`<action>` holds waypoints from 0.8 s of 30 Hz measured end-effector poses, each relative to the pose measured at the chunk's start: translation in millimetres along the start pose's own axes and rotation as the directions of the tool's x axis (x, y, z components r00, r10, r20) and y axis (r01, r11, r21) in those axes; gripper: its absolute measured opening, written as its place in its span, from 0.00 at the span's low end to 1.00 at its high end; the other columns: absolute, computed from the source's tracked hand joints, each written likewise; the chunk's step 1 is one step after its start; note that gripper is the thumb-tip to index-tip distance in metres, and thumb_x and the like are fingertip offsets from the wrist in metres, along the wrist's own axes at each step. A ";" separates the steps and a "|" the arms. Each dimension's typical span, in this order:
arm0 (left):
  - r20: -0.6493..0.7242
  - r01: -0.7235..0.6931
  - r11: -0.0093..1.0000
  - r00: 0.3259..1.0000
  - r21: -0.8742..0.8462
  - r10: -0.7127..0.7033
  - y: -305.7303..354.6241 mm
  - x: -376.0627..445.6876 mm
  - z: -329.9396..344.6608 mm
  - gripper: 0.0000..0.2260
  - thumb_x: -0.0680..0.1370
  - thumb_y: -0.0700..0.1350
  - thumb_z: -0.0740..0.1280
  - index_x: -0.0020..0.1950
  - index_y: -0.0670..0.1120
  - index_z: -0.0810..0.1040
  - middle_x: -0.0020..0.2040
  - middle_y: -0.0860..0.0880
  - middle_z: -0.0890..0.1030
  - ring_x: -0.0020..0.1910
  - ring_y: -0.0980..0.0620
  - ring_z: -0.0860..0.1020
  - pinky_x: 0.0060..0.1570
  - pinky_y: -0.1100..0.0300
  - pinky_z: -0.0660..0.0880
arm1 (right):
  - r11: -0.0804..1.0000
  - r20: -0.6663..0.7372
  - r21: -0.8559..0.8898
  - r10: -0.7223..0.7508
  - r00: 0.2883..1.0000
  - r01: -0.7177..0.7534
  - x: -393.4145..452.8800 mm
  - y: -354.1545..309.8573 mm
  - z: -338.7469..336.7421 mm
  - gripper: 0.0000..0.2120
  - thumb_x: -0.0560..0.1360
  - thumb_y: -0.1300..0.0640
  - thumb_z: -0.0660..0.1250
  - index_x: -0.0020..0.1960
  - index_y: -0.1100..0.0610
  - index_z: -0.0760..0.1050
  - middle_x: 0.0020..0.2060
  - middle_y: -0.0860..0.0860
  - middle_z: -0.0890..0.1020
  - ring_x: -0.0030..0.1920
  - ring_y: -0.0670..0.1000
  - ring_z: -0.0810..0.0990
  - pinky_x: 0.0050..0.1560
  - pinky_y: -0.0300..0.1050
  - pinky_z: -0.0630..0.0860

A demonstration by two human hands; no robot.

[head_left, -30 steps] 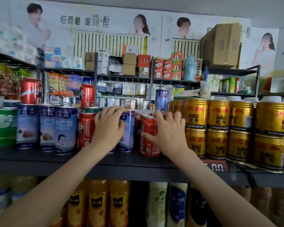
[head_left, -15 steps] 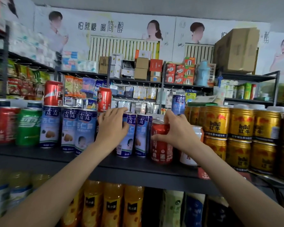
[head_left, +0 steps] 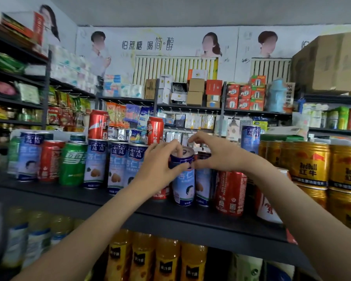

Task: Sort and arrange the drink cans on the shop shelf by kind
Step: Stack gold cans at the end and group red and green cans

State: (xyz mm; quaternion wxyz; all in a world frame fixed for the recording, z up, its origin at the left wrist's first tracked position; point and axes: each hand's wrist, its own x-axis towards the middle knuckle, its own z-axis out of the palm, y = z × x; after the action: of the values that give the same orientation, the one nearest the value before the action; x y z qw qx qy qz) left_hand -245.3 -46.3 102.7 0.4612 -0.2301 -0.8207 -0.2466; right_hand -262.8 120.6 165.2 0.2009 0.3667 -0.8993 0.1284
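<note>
- The blue-and-white can (head_left: 183, 179) stands upright near the middle of the shelf (head_left: 101, 197), at its front edge. A second can of the same kind sits just to its right, and a red cola can (head_left: 230, 192) comes next.
- The left hand (head_left: 160, 165) grips the upper part of the blue-and-white can, thumb across the front and fingers curled over the rim.
- The right hand (head_left: 217, 153) is at the same can top with its fingers curled. Whether it pinches the rim or only steadies it cannot be told.
- Done, by judgement: three blue-and-white cans (head_left: 116, 165) form a tidy row to the left of the hands. The gold cans (head_left: 310, 163) at the right are stacked in a uniform block.
- Left to do: the far-left section is mixed. A green can (head_left: 72, 163), a red can (head_left: 49, 160) and another blue-and-white can (head_left: 28, 157) stand side by side there.
- Also left: two red cans (head_left: 98, 124) sit on top of the blue-and-white row, and a lone blue can (head_left: 250, 138) stands on top towards the gold block.
- A red can is partly hidden behind the left wrist, so red cans lie on both sides of the held can.
- Estimate: sorting is roughly mid-way. The held can most likely belongs with the row of three on the left.
</note>
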 end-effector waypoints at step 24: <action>-0.303 0.180 0.871 0.889 -0.458 -0.343 -198.0 17.3 -275.6 0.09 0.74 0.41 0.69 0.42 0.51 0.70 0.41 0.51 0.76 0.40 0.56 0.75 0.37 0.68 0.73 | 0.979 0.000 0.202 -0.033 0.999 0.033 200.4 -205.1 76.8 0.16 0.70 0.48 0.71 0.54 0.52 0.74 0.55 0.53 0.78 0.54 0.51 0.77 0.59 0.50 0.73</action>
State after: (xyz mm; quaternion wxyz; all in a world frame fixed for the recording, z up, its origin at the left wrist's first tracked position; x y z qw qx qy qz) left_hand -195.8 -366.7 204.5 0.5105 -0.1567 -0.6692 -0.5167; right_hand -267.8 -173.4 205.6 0.1633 0.4002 -0.8757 0.2150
